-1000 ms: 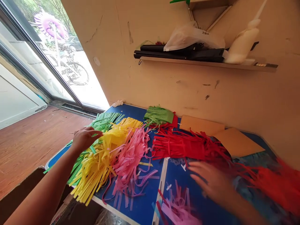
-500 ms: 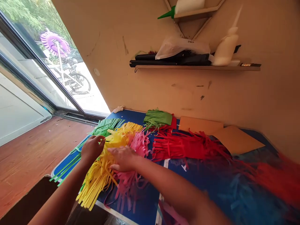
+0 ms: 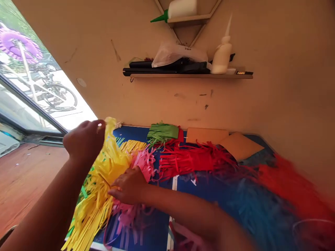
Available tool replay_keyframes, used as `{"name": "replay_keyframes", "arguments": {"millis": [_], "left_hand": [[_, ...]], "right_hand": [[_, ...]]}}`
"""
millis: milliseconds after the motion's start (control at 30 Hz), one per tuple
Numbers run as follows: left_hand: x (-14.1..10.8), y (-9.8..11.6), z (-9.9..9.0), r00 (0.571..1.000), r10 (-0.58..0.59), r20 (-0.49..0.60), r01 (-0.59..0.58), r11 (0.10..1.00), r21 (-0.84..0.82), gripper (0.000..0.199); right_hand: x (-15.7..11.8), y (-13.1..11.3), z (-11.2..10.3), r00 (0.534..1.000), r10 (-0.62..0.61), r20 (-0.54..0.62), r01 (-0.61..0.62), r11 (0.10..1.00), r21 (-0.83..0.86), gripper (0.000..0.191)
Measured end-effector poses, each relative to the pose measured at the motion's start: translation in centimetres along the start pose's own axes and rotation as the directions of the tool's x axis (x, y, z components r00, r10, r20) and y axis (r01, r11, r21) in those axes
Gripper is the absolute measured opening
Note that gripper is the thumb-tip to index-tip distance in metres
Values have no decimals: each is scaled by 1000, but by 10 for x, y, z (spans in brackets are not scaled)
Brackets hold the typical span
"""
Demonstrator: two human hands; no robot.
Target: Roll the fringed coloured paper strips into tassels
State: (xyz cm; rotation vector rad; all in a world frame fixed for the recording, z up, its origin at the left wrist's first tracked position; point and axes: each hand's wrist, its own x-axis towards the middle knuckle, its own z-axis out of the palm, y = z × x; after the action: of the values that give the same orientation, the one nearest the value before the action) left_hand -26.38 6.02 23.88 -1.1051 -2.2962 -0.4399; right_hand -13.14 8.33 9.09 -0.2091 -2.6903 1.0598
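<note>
My left hand [image 3: 86, 137] is raised at the left, its fingers closed on the top of a yellow fringed paper piece [image 3: 111, 157], whose strips hang down to the blue table [image 3: 151, 226]. Lower and to the right, my right hand [image 3: 131, 184] lies against the yellow strips with its fingers spread. Pink fringe [image 3: 143, 160] sits beside and under that hand. Green strips [image 3: 83, 191] show behind the yellow ones at the left.
Red fringe [image 3: 193, 160], a green fringed bundle [image 3: 163, 132] and orange sheets [image 3: 206, 135] lie along the wall. Blue fringe [image 3: 261, 212] is blurred at the right. A shelf [image 3: 191, 75] above holds a glue bottle [image 3: 222, 57]; a window is at the left.
My left hand has risen and moved left, lifting the yellow paper's top. My right hand has shifted slightly left and down. The view has turned to the right.
</note>
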Motion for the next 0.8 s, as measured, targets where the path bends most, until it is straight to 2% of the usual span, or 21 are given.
{"name": "replay_keyframes", "arguments": {"millis": [67,100,133,200,233,267,333,367,433,500,533,567,600,633,667,700,733,767,800], "left_hand": [[-28,34,-7,986,168,13,-168,986,-16,56],[-47,49,-8,963,268,26,-266,963,-47,48],[-66,62,-6,914,406,-2,-405,912,-70,42],[-103,84,4,800,584,-139,-599,788,-141,32],[-120,94,13,739,649,-183,-674,712,-196,31],[-135,106,25,681,696,-227,-731,631,-258,30],[-164,130,52,578,772,-262,-800,475,-365,33],[-177,142,67,537,801,-265,-815,411,-408,36],[-202,164,97,490,837,-242,-810,334,-482,42],[-226,179,121,456,863,-217,-790,280,-545,43],[-237,184,130,430,880,-201,-780,251,-573,42],[-247,188,136,401,898,-182,-769,222,-599,41],[-256,190,140,372,914,-163,-757,196,-623,40],[-263,193,141,345,928,-142,-744,177,-645,38],[-269,195,140,321,940,-120,-731,165,-662,38],[-274,197,136,306,947,-100,-722,162,-672,39],[-277,199,132,299,951,-83,-718,167,-676,39],[-279,202,127,292,954,-62,-716,175,-676,40],[-280,204,123,286,958,-38,-713,186,-676,41]], "right_hand": [[-19,-5,-26,983,113,-146,-61,944,324,46],[-31,-5,-40,968,175,-178,-67,870,488,54],[-45,-3,-54,953,228,-197,-53,770,636,61],[-76,5,-79,908,342,-242,43,499,866,73],[-94,12,-89,877,400,-266,113,366,924,77],[-114,20,-98,841,455,-295,179,281,943,81],[-158,38,-109,754,556,-349,283,206,937,83],[-182,49,-113,702,606,-373,317,204,926,83],[-237,68,-119,583,696,-418,347,251,904,79],[-295,82,-127,430,768,-475,326,359,875,72],[-324,86,-131,311,794,-522,285,446,848,66],[-350,87,-136,150,798,-583,213,550,808,59],[-371,86,-139,-41,763,-645,118,644,756,53],[-388,82,-139,-214,684,-698,19,717,697,47],[-398,76,-137,-333,571,-750,-99,770,631,43],[-401,68,-131,-353,465,-811,-225,800,557,39],[-398,60,-122,-252,393,-884,-342,819,461,37],[-390,53,-111,-42,347,-937,-444,834,329,35],[-378,48,-99,265,334,-905,-503,848,165,34]]}}
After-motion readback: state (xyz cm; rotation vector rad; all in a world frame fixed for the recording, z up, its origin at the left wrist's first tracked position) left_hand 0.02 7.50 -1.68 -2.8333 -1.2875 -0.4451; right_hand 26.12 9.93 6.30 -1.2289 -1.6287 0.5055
